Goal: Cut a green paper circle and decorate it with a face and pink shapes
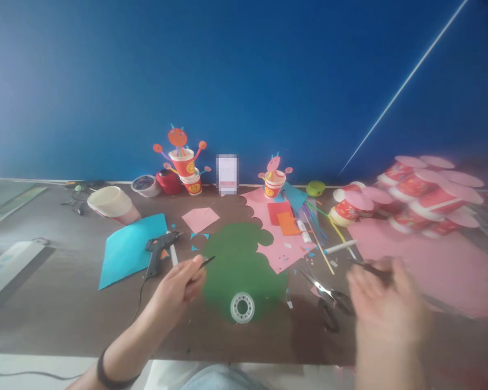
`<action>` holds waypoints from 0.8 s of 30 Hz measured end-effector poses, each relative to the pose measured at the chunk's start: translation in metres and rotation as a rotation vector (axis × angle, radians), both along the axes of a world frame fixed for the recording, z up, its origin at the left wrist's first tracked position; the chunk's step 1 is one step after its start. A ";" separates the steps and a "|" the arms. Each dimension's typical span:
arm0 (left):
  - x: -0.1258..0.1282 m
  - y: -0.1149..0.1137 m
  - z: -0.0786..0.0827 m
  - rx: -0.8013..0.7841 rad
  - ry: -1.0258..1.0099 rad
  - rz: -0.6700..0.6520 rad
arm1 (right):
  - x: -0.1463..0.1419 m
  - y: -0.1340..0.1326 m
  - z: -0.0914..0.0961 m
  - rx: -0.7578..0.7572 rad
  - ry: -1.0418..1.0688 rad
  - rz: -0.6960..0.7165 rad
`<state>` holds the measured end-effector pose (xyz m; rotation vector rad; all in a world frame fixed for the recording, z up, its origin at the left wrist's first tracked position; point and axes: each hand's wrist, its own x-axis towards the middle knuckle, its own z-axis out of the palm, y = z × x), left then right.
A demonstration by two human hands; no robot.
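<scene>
My left hand (179, 290) is closed in a pinch on a thin dark stick (206, 262) whose tip points right over the green paper cut-out (238, 265). A roll of clear tape (242, 307) lies on that green paper. My right hand (384, 303) is smeared by motion at the right, over the pink paper sheet (431, 260); a dark thin thing shows at its fingers, but I cannot make out the grip. Black-handled scissors (329, 297) lie just left of my right hand.
A black glue gun (156, 250) rests on a blue sheet (132, 249). Decorated red paper cups (185, 162) stand by the blue wall, with a pile of red cups (410, 197) at the right. Coloured paper scraps, straws and a white cup (109, 203) are scattered about.
</scene>
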<state>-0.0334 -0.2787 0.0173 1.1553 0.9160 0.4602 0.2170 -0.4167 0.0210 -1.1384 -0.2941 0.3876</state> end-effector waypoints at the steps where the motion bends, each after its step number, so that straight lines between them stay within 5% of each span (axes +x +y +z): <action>1: -0.002 0.001 0.000 0.016 0.020 -0.011 | 0.008 0.000 0.003 -0.046 -0.098 -0.053; 4: 0.001 -0.010 0.005 0.137 0.086 -0.249 | 0.003 0.012 0.006 -0.421 -0.579 0.057; 11: 0.023 -0.033 0.030 0.431 0.239 -0.489 | -0.040 0.054 0.002 -0.806 -1.321 0.316; 17: 0.021 -0.037 0.030 0.763 0.352 -0.498 | -0.045 0.071 -0.001 -1.061 -1.520 0.266; 24: 0.025 -0.036 0.030 0.796 0.436 -0.473 | -0.048 0.070 -0.001 -1.092 -1.600 0.229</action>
